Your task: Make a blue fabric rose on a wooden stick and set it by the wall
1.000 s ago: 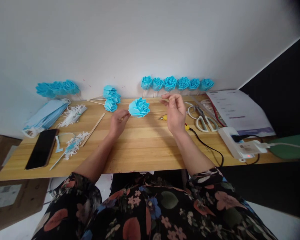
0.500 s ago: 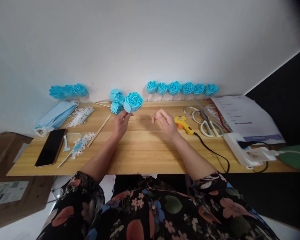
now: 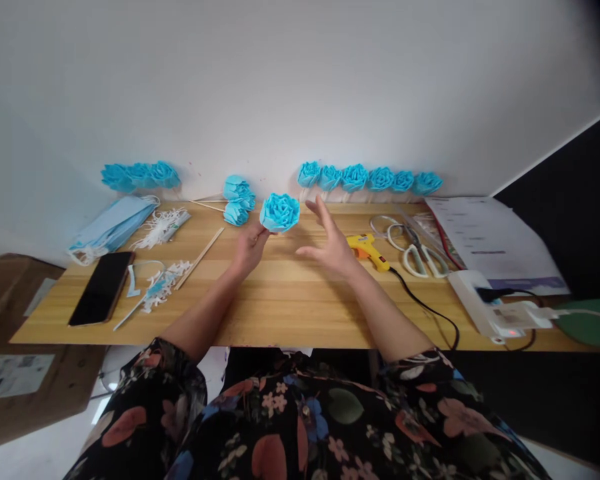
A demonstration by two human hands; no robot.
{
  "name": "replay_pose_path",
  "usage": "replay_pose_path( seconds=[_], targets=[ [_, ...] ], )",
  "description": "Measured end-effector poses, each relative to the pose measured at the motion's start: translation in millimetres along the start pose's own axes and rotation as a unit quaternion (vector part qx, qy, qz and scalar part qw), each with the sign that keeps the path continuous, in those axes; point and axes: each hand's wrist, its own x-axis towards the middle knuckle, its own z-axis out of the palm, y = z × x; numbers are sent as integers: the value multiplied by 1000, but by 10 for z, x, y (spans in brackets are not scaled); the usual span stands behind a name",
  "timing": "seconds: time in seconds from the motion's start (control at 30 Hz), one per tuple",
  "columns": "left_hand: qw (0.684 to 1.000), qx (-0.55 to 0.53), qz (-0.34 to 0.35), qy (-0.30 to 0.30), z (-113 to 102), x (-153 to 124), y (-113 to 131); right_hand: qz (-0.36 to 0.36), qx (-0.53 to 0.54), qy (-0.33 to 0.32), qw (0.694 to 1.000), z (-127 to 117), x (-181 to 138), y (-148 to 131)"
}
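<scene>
I have the blue flower point(image 3: 280, 213) above the middle of the table point(image 3: 290, 313), between my hands. It looks light, with soft, easily crushed petals, so the place to hold it is beneath the bloom, where my left hand point(image 3: 250, 248) pinches it. Its open face points up and somewhat toward me; the long axis seems to slant down to my fingers, the stem being hidden. My right hand point(image 3: 333, 243) is empty, thumb and fingers apart, near the yellow glue gun point(image 3: 367, 252).
</scene>
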Motion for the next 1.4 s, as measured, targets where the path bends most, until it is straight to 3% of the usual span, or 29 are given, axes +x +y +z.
replay_pose_path(
  seconds=[0.17, 0.23, 0.37, 0.43, 0.5, 0.53, 0.67, 0.77, 0.87, 0.93, 1.0, 1.07, 1.13, 1.17, 1.23, 1.4],
  targets=[
    [996, 16, 54, -67, 75, -33, 8, 4, 84, -19, 996, 84, -60, -80],
    [995, 20, 70, -70, 87, -37, -8, 18, 100, 3, 995, 109, -60, -81],
    [996, 65, 63, 5, 44, -18, -44, 25, 147, 167, 975, 9, 37, 22],
    [994, 96, 60, -2, 44, -51, 24, 7, 166, 231, 959, -93, 101, 95],
    [987, 122, 72, -81, 109, -163, 200, -6, 146, 263, 954, -186, 145, 161],
    [976, 135, 87, -149, 170, -253, 324, -5, 123, 267, 956, -219, 157, 190],
    [887, 179, 167, -391, 494, -712, 821, 4, 37, 246, 968, -256, 152, 282],
    [852, 232, 166, -440, 537, -968, 882, -10, 63, 239, 969, -240, 139, 306],
    [862, 321, 64, -387, 96, -1122, 687, 11, 126, 251, 960, -235, 147, 259],
    [857, 420, -53, -293, -453, -1213, 602, 41, 163, 258, 951, -225, 157, 196],
    [846, 483, -127, -187, -1048, -1285, 645, 59, 201, 261, 942, -190, 158, 128],
    [840, 518, -146, -68, -1508, -1297, 793, 66, 228, 262, 935, -131, 141, 73],
    [855, 508, -97, 29, -1703, -1214, 962, 75, 226, 235, 942, -62, 106, 39],
    [876, 476, -66, 28, -1686, -1135, 1030, 76, 216, 217, 949, -30, 85, 30],
    [919, 391, 21, 40, -1457, -918, 1110, 70, 192, 182, 962, 18, 39, 21],
    [963, 222, 136, -69, -471, -238, 999, 50, 146, 139, 978, 29, -35, -12]
  ],
)
